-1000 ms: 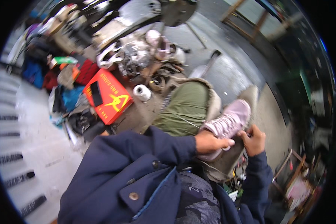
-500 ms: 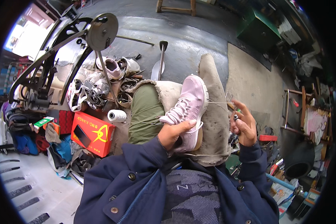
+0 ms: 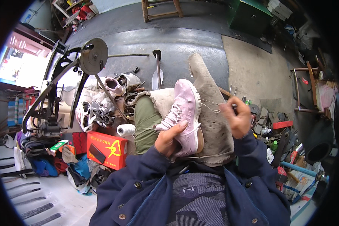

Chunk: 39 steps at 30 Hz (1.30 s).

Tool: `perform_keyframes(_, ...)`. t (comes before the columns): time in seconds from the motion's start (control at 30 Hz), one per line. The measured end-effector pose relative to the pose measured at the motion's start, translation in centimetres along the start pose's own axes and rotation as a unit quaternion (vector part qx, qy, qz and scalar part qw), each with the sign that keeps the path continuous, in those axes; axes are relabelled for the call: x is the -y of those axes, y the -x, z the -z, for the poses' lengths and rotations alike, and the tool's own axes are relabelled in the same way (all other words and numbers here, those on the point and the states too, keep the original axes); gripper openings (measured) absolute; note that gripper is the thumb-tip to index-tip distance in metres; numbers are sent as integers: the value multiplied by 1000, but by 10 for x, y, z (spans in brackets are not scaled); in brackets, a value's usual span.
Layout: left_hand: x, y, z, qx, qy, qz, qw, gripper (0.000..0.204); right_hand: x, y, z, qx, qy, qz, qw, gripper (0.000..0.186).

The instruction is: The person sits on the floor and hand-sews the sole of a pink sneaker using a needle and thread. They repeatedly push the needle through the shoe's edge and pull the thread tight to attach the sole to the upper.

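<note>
Pink sneaker [image 3: 184, 109] in left hand [image 3: 169, 137] grip, on lap.

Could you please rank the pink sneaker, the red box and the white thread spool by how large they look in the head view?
1. pink sneaker, though nearer the camera
2. red box, close behind
3. white thread spool

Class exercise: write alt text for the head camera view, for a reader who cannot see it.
Seen from above, a person's left hand holds a pink sneaker on a cloth-covered lap while the right hand pulls a thread from its side. A spool of white thread and a red box sit to the left among workshop clutter.
</note>
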<state>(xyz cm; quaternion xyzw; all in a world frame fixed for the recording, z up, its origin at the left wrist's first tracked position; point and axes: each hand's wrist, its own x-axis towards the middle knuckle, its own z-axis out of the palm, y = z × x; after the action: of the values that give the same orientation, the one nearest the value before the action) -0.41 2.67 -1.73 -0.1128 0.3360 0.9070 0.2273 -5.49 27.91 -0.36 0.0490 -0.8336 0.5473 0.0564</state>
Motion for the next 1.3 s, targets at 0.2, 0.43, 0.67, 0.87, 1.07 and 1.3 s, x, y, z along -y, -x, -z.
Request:
perform_keyframes(0.2,-28,43,-8,-23,-385,-51,921,42,20,-16,-37,52,196,104,974,45)
perform_keyframes(0.43,-36,128,56,-255,-627,-147,721,13,21,-14,-41,37,195,87,976,47)
perform_keyframes(0.67,-68,182,100,-321,-671,-143,653,20,20,-13,-26,90,169,12,981,33)
perform_keyframes(0.87,-100,117,26,-242,-686,-261,634,28,7,-6,0,146,-87,-140,975,21)
perform_keyframes(1.07,-91,8,-61,103,-765,-314,553,31,20,18,3,209,-476,-319,793,17)
perform_keyframes(1.3,-64,-51,-62,161,-754,-357,527,16,30,8,-13,174,-456,-193,851,46)
